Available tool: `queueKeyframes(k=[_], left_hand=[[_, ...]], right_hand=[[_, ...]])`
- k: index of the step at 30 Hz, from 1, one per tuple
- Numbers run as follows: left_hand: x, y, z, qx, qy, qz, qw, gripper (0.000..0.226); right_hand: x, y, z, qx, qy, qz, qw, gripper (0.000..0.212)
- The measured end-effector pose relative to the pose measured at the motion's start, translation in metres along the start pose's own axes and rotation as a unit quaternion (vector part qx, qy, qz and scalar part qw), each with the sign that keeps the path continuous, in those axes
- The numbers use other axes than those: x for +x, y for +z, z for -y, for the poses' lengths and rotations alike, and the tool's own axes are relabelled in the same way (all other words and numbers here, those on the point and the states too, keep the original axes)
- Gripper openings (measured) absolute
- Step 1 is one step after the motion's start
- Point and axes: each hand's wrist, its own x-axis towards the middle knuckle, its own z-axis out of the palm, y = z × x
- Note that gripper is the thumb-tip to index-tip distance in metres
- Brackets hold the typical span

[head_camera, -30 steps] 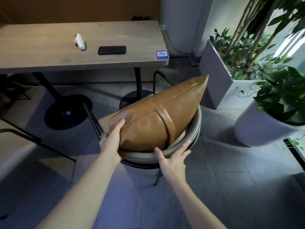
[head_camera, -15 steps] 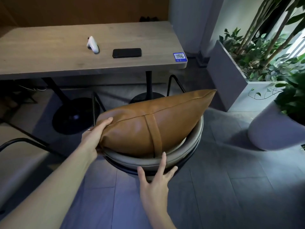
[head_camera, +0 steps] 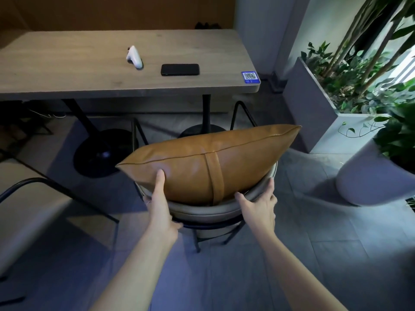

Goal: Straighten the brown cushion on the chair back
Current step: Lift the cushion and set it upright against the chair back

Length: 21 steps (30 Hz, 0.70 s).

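Note:
The brown cushion [head_camera: 202, 167] is leather with a vertical strap down its middle. It stands on its long edge inside the curved grey chair back [head_camera: 215, 213], nearly level, its right corner a little higher. My left hand [head_camera: 159, 205] is at the cushion's lower left. One finger lies stretched up its face, and the other fingers are tucked out of sight between the cushion and the rim. My right hand [head_camera: 260, 205] rests open on the chair back's rim at the lower right, its thumb touching the cushion's bottom edge.
A wooden table [head_camera: 89, 70] stands just beyond the chair, with a white controller [head_camera: 134, 57], a black phone [head_camera: 180, 69] and a QR sticker [head_camera: 250, 77] on it. Grey planters with green plants [head_camera: 318, 108] [head_camera: 368, 178] stand close on the right. Another chair's black frame [head_camera: 45, 185] is on the left.
The cushion has turned from tilted to nearly level. My left hand slid from its left corner to the lower left edge. My right hand moved right along the chair rim.

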Motion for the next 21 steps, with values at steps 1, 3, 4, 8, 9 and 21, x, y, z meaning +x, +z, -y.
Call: queueKeyframes(k=[1,3,4,8,9,21], left_hand=[[-0.002,0.003,0.001,-0.011,0.007,0.002,1.000,0.133],[-0.002,0.006,-0.002,-0.032,0.015,-0.006,0.999,0.129],[0.000,0.007,-0.003,-0.040,0.017,-0.011,0.999,0.124],[0.002,0.007,-0.005,-0.052,0.021,-0.021,0.998,0.108],[0.001,0.006,-0.005,-0.050,0.024,-0.011,0.998,0.108],[0.006,0.017,-0.027,-0.012,0.034,0.013,0.999,0.089]], right_hand=[[0.007,-0.003,0.001,0.017,0.023,0.005,1.000,0.106],[0.020,-0.008,0.006,0.061,0.075,0.026,0.995,0.109],[0.026,-0.010,0.006,0.089,0.100,0.047,0.990,0.109],[0.036,-0.008,-0.001,0.153,0.127,0.096,0.975,0.101],[0.032,-0.008,-0.001,0.160,0.124,0.099,0.974,0.101],[0.038,0.000,-0.008,0.142,0.092,0.087,0.982,0.107]])
